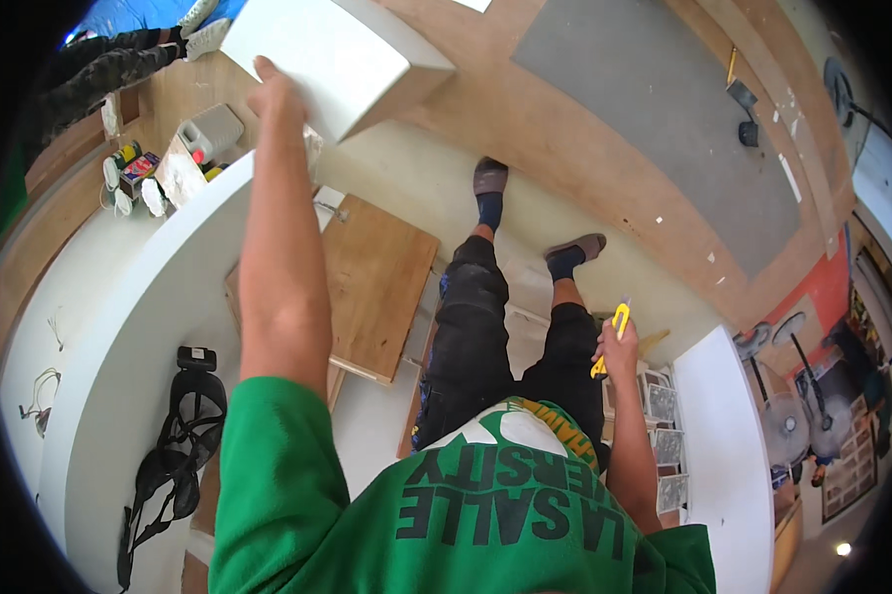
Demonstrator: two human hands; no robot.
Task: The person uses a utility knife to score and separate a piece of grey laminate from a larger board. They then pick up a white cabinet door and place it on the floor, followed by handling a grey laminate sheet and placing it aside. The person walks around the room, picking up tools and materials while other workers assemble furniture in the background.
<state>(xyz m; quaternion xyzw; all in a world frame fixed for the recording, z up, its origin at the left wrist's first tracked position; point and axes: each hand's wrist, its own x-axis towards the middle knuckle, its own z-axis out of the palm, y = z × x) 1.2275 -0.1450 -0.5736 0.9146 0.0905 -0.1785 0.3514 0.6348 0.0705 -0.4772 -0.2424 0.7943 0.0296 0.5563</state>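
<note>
A white box-like piece (322,54) with a smooth top stands at the upper left, on or just over a wooden surface. My left hand (276,96) reaches out to its near left edge. One digit lies against the white face and the other fingers are mostly hidden, seemingly gripping the edge. Close to my right side, my right hand (619,351) is wrapped round a yellow utility knife (621,319), its tip pointing away from me. Whether the blade is out is too small to tell.
A wooden cabinet door (381,287) hangs open below my left arm. A curved white counter (119,346) carries a black strapped harness (174,436). A jug (211,129) and small packages sit beyond it. A grey sheet (654,109) lies ahead; fans (787,421) stand right. Another person's legs (119,74) show upper left.
</note>
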